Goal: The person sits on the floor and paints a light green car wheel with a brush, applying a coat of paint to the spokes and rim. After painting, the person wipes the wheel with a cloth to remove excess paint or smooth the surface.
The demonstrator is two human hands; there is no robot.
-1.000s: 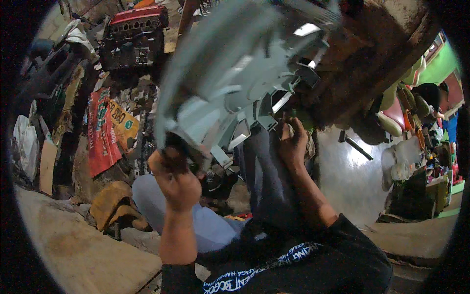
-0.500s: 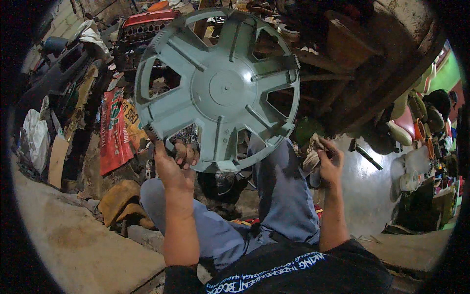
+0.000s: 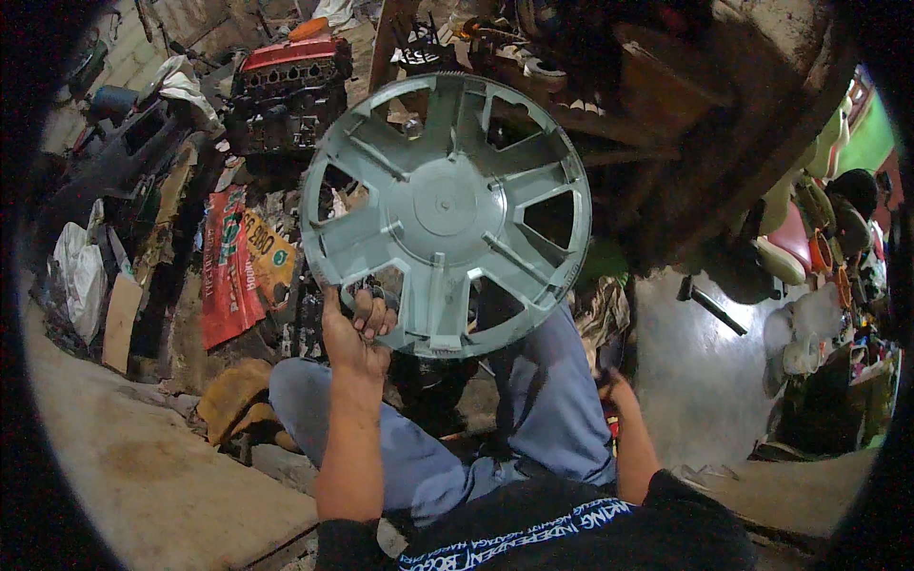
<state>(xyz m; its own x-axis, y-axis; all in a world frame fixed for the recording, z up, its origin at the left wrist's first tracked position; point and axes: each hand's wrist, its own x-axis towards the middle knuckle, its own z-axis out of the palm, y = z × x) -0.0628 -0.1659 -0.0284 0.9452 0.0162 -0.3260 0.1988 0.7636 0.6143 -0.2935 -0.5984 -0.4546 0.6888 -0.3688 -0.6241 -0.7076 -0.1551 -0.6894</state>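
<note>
A round grey-green plastic wheel cover [image 3: 444,205] is held up in front of me, its broad spokes separated by large openings. My left hand [image 3: 357,331] grips its lower left rim, with the fingers curled through an opening and the thumb outside. Low beside my right knee is my right hand [image 3: 614,388], away from the cover. Its fingers are dark and mostly hidden, so whether it holds anything does not show. Beyond it lies crumpled brownish material [image 3: 606,314], partly behind my knee.
At the far left stands an engine block [image 3: 290,90] with a red top. Nearer are a red printed sheet [image 3: 228,271], a white plastic bag [image 3: 78,276] and a yellowish-brown cloth [image 3: 233,400]. To the right, a dark bar [image 3: 712,305] lies on a shiny grey surface [image 3: 690,371].
The wheel cover has come down and slightly right, still in my left hand. My right hand, which held a pale cloth, has dropped toward me beside the knee.
</note>
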